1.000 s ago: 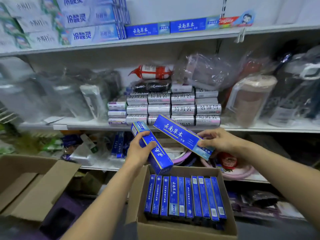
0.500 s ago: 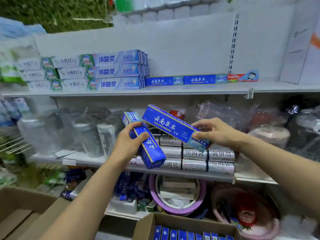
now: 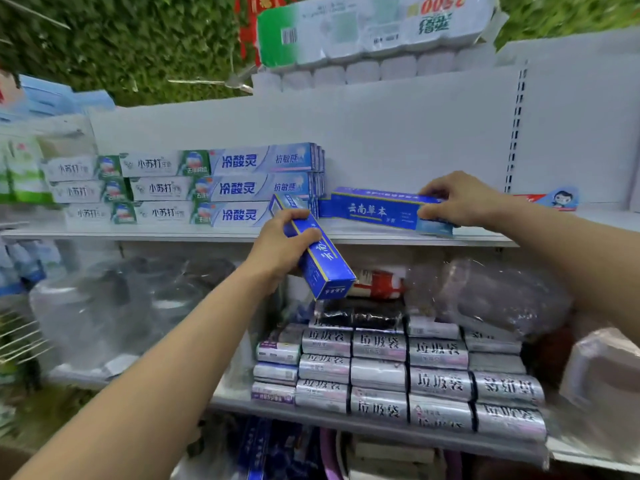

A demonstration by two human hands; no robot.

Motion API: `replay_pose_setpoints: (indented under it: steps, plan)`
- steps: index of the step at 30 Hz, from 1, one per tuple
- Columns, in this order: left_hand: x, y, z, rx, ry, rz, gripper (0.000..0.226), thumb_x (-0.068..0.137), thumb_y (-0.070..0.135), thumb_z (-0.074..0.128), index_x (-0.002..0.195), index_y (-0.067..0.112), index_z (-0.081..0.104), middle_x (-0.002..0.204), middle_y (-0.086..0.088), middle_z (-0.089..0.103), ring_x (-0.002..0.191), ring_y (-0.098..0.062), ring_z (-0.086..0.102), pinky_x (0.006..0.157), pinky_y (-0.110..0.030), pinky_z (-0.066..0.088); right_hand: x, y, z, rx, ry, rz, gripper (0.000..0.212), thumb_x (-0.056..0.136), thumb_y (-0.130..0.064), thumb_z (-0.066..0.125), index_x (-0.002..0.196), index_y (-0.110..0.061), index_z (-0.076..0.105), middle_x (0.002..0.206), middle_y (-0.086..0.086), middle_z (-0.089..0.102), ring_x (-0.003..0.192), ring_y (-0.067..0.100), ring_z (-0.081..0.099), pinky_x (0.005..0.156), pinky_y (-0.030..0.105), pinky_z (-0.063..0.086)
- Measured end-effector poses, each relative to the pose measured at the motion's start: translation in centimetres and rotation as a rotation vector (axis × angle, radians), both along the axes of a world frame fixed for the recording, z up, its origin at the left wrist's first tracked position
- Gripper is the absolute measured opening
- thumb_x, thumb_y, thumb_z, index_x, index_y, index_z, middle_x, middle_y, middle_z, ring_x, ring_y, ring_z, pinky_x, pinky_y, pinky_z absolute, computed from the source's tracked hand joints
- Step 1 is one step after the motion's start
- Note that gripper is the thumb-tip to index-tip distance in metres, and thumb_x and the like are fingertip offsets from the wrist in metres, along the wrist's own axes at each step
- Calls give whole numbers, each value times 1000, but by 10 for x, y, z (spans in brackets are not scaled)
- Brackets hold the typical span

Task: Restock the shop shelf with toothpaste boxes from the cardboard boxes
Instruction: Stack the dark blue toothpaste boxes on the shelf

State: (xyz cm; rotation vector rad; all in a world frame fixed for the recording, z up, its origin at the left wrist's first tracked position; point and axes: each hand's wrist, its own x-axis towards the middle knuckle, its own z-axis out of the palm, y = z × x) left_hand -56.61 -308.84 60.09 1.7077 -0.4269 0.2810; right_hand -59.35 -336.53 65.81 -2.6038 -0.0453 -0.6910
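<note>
My right hand [image 3: 457, 199] grips the right end of a blue toothpaste box [image 3: 374, 211], which lies lengthwise over the white upper shelf [image 3: 381, 237], just right of the stacked light-blue and white toothpaste boxes [image 3: 242, 188]. My left hand [image 3: 280, 244] holds a second blue toothpaste box [image 3: 320, 261] below the shelf edge, tilted with its near end pointing down to the right. The cardboard boxes are out of view.
A red and white toothpaste box [image 3: 550, 200] lies on the upper shelf at the right. Silver rolls [image 3: 408, 375] are stacked on the shelf below, between clear-wrapped goods [image 3: 114, 306]. A toilet paper pack [image 3: 374, 32] sits on top of the unit.
Both hands rose from the cardboard box to the upper shelf. The right hand carried its blue box up and levelled it over the shelf; the left hand's box followed, staying lower.
</note>
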Motion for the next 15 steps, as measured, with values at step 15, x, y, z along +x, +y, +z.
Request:
replay_pose_setpoints:
  steps: [15]
  plan:
    - [53, -10, 6, -147, 52, 21, 32, 89, 13, 65, 119, 21, 57, 111, -14, 62, 53, -6, 62, 41, -18, 45, 104, 12, -9, -318, 25, -179, 47, 92, -5, 51, 132, -29, 56, 129, 8, 44, 120, 29, 41, 82, 37, 41]
